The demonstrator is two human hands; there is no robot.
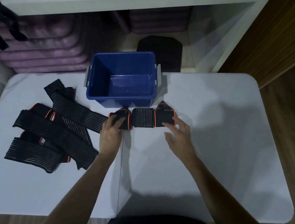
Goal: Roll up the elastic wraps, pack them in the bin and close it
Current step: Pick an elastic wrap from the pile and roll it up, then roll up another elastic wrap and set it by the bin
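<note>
1. The left hand curls its fingers over one folded end of a black, orange-trimmed elastic wrap; the right hand lies loosely spread, fingertips resting on the other end.
2. That wrap lies just in front of the blue bin, its long axis running left to right along the bin's near wall.
3. The bin stands open at the far edge of the white table.
4. Left of the bin lies a pile of unrolled wraps, crossing at angles.
5. Right of the bin the tabletop is bare up to its rounded corner.
6. Beyond the bin, purple mats are stacked beneath a white shelf; wood floor lies right.
</note>
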